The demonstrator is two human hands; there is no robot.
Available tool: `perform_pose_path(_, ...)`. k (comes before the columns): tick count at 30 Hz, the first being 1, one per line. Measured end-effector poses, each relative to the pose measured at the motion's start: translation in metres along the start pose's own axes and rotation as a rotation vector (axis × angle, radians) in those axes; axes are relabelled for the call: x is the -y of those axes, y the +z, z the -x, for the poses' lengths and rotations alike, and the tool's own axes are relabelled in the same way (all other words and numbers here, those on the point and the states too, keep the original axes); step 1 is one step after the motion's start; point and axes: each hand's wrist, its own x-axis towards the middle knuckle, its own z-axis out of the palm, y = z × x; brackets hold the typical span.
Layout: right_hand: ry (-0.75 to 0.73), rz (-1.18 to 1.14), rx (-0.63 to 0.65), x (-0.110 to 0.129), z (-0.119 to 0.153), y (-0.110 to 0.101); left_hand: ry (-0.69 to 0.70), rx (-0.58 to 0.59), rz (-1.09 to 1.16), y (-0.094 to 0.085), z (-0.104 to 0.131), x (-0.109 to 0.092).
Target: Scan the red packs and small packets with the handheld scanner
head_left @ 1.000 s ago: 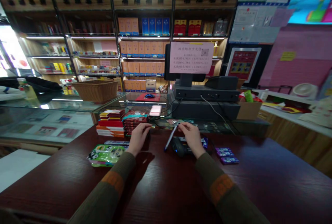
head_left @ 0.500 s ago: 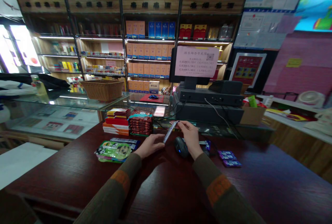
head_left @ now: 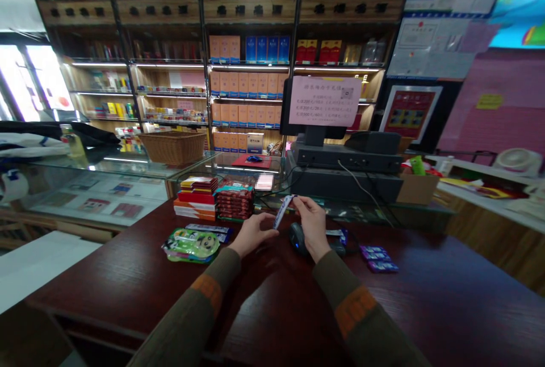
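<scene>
A narrow white-and-blue packet (head_left: 283,212) is held slanted above the dark red tabletop. My right hand (head_left: 312,224) pinches its upper end between thumb and fingers. At the lower end, the fingertips and thumb of my left hand (head_left: 255,234) close about the packet. Beside and partly under my right hand lies a dark handheld scanner (head_left: 297,239) with a blue light; a blue-and-white packet (head_left: 338,235) shows behind that hand. Left of my left hand are a green panda-printed pack (head_left: 191,245) and flat dark blue packets (head_left: 210,231).
Stacked red-and-white boxes (head_left: 196,199) and brown-red packs (head_left: 235,199) stand at the table's back left. Purple packets (head_left: 378,259) lie to the right. Behind are a monitor with a paper sign (head_left: 322,100), a wicker basket (head_left: 174,148) and glass counters.
The view has shifted slightly. The packet has turned a little, showing more of its printed face, and my left hand has moved slightly rightward with it.
</scene>
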Motion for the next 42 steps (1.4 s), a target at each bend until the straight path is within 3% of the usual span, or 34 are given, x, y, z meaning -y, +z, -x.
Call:
perform_pose_path(6, 0.046, -0.027, -0.011, -0.003, 0.004, 0.003, 0.005, -0.045, -0.117, -0.01, 0.003, -0.007)
perform_pose_path(10, 0.046, 0.0, 0.017, -0.009, 0.003, 0.005, -0.008, -0.047, -0.138, -0.028, 0.005, -0.006)
perform_pose_path(16, 0.067, 0.069, 0.108, -0.019, 0.007, 0.01, 0.011, -0.033, -0.168, -0.079, 0.009, 0.008)
perform_pose_path(21, 0.084, 0.189, 0.198, -0.028, 0.015, 0.024, -0.055, 0.001, -0.27, -0.125, 0.015, 0.015)
perform_pose_path(27, 0.044, 0.286, 0.354, -0.049, 0.023, 0.046, -0.098, 0.004, -0.413, -0.164, 0.022, 0.027)
perform_pose_path(36, 0.069, 0.394, 0.571, -0.089, 0.034, 0.08, -0.179, 0.085, -0.644, -0.203, 0.032, 0.05)
perform_pose_path(42, 0.076, 0.505, 0.662, -0.112, 0.041, 0.097, -0.268, 0.192, -0.771, -0.217, 0.032, 0.065)
